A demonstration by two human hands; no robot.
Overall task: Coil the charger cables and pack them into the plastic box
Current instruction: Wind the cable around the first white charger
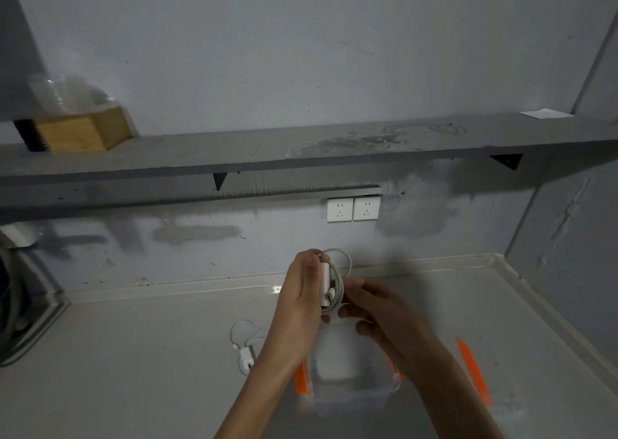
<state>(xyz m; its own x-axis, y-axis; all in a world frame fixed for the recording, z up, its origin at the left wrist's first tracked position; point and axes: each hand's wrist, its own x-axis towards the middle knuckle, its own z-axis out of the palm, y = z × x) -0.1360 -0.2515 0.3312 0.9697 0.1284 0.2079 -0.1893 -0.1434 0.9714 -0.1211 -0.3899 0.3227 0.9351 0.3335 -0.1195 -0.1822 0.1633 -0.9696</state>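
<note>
**A:** Your left hand (301, 291) has its grip clenched round a white charger (326, 284), holding the brick upright above the table (133, 355), towards its back edge. Why lift it so high?

**B:** You likely want the cable (341, 271) hanging free of the surface, so each turn lies against the brick without dragging. The loops already stand round the adapter, one arching above your fingers.

**A:** And your right hand (378, 318)?

**B:** Its grip pinches the bundle from the other side, low down, fingertips on the cable near the plug end. My guess is that you're tucking the tail so the coil won't spring open. Exactly which strand it grasps I cannot tell; the frame is blurred there.

**A:** Where does it go?

**B:** The plastic box (354, 381) sits open just below your hands, near the front edge, orange clips (301, 380) splayed out. Holding the coil right over it keeps the drop short. Its lid (501, 402) seems to lie towards the right edge.

**A:** Anything left?

**B:** A second charger (246, 355) lies left of the box, cable loose on the table, not yet wound.
</note>
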